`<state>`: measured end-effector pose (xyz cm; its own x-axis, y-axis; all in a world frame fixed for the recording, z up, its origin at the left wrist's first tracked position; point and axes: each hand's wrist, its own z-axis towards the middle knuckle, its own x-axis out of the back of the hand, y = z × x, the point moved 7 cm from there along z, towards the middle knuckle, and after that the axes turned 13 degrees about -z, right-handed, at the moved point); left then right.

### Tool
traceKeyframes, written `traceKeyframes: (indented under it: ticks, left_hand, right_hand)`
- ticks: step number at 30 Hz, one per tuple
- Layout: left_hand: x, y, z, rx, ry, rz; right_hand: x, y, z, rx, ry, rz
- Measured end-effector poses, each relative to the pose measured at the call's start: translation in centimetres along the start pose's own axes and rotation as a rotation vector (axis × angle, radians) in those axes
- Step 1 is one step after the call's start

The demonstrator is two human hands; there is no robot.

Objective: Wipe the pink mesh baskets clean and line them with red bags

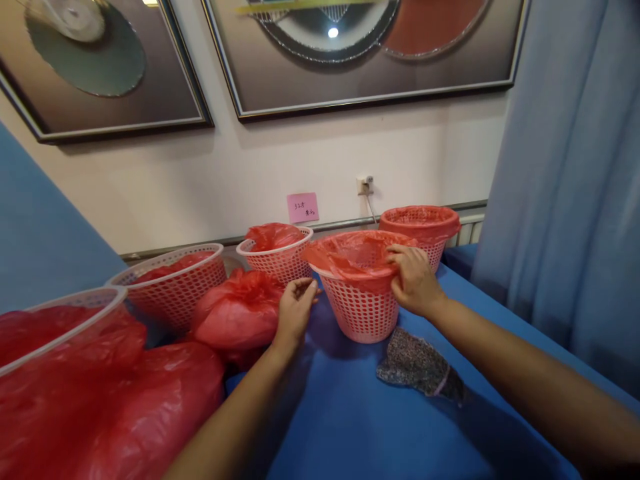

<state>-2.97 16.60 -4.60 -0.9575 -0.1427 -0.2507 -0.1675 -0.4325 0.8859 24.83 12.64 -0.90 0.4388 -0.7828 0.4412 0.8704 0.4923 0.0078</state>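
Note:
A pink mesh basket [361, 311] stands on the blue table, lined with a red plastic bag [350, 257] folded over its rim. My right hand [414, 280] grips the bag's edge at the basket's right rim. My left hand [295, 308] hovers just left of the basket with fingers curled, close to the bag's left edge; whether it touches is unclear. A bunched red bag [237, 312] lies beside my left wrist.
Other pink baskets with red bags stand at the back: one lined [423, 227], one [277, 252], one [175, 283], and a near one [60, 320] at far left. A speckled grey cloth [417, 365] lies on the blue table [360, 427]. A curtain [575, 200] hangs at right.

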Motion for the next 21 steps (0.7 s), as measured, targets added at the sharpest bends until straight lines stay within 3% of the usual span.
traceKeyframes:
  ticks: [3,5,7,9,11,16,19,21]
  left_hand:
    - [-1.0,2.4,0.2,-0.199,-0.038,0.107]
    - [-2.7,4.6,0.5,-0.409,-0.186,0.311]
    - [-4.8,5.9,0.8,-0.539,-0.410,0.521]
    - [-6.1,6.1,1.3,-0.538,-0.591,0.643]
    - [-6.4,6.2,1.9,-0.521,-0.658,0.712]
    - [-4.3,5.7,1.9,-0.556,-0.506,0.703]
    - [-2.0,3.4,1.6,-0.408,-0.372,0.590]
    - [-1.0,1.1,1.2,-0.268,-0.356,0.523]
  right_hand:
    - [1.1,-3.3,0.4,0.105,0.012,0.008]
    - [0.8,-5.2,0.7,0.142,-0.024,0.065]
    - [0.0,-5.8,0.8,0.106,-0.048,0.122]
    - [-0.8,-5.5,0.9,0.058,-0.057,0.153]
    - [-1.1,-5.0,0.8,0.029,-0.043,0.164]
    - [-0.4,-4.3,0.9,0.016,0.003,0.227]
    - [-0.3,-4.3,1.0,0.039,-0.014,0.258]
    - [-0.2,-4.2,1.0,0.050,-0.008,0.272]
